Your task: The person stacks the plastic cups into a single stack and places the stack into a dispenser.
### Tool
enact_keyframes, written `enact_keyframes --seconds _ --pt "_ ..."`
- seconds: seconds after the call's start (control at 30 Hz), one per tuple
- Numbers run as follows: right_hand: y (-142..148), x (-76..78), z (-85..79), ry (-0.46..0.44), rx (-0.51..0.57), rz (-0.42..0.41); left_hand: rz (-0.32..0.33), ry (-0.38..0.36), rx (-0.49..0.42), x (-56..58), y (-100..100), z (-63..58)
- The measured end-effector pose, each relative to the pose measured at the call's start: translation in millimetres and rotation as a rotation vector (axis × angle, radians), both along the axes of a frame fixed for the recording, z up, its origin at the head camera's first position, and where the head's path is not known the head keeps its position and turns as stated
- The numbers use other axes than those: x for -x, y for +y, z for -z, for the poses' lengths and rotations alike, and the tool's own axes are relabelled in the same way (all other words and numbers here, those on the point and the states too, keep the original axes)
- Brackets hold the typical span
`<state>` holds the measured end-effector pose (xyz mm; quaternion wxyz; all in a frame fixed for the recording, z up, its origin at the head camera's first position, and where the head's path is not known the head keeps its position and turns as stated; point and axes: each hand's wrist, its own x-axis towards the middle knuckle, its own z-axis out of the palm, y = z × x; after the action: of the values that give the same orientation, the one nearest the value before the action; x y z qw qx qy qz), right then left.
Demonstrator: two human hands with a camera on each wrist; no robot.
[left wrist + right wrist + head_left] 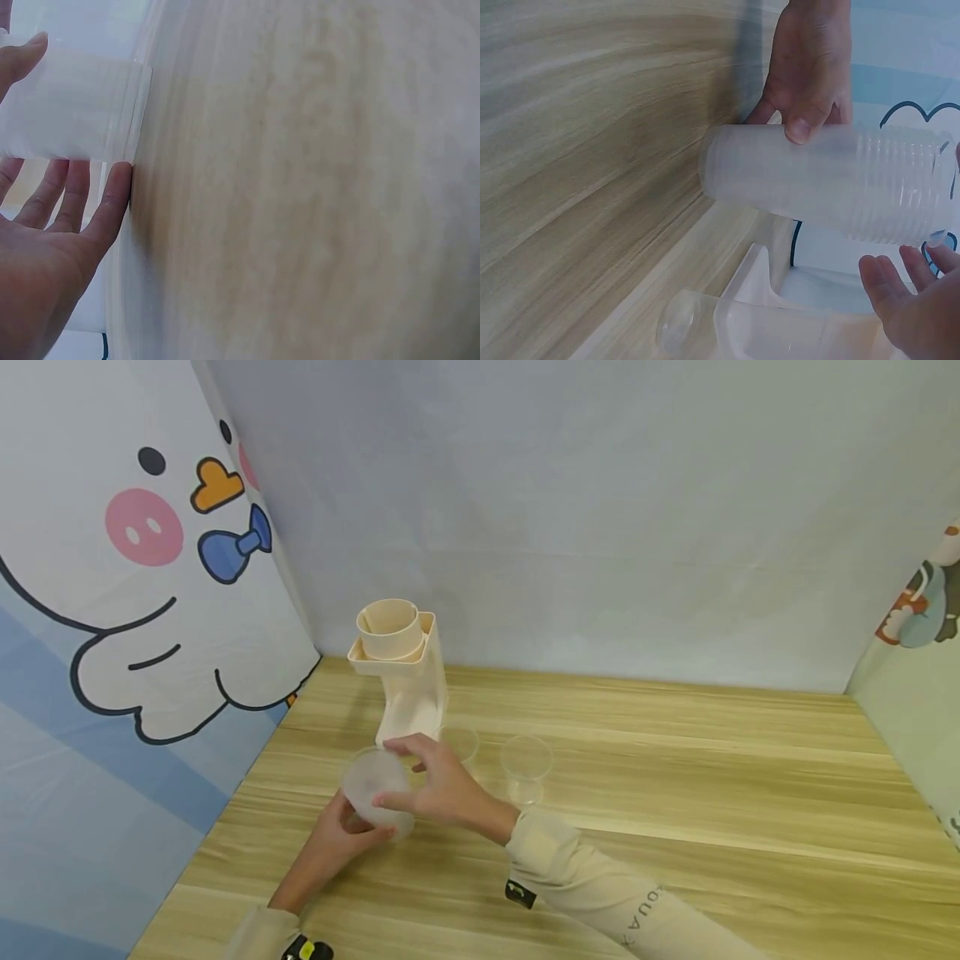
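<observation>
A stack of frosted clear plastic cups [372, 777] stands tilted near the left of the table, its many rims showing as ridges in the right wrist view. My left hand [330, 843] grips the lower part of the stack, thumb across its near side in the right wrist view [810, 67]. Above, my right hand [446, 781] spreads thumb and fingers about the upper end. In the right wrist view, the fingers [885, 289] of that hand are loosely extended beside the rims, with a gap at some of them.
A cream-coloured stand with a round tube [390, 631] on top rises just behind the hands. One clear cup [527, 764] sits right of my right hand, and another cup [461, 743] is partly hidden behind it. A printed cloth wall [225, 693] borders the table's left side.
</observation>
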<state>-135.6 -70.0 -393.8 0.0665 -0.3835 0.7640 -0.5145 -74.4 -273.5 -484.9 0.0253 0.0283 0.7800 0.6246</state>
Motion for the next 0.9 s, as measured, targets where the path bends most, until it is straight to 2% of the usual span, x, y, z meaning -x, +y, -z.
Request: enact_keyframes --seconds 0.27,0.63,0.9 --pt "1.0 -0.2 4.2 0.005 0.006 0.007 0.006 0.023 -0.006 -0.1 0.3 -0.2" --pt "4.2 -2.2 8.5 0.035 -0.052 0.036 0.012 0.037 -0.023 1.1 0.1 1.7" --pt "19.1 -4.4 13.6 0.084 0.006 0.049 -0.015 0.055 0.010 1.3 0.4 1.6"
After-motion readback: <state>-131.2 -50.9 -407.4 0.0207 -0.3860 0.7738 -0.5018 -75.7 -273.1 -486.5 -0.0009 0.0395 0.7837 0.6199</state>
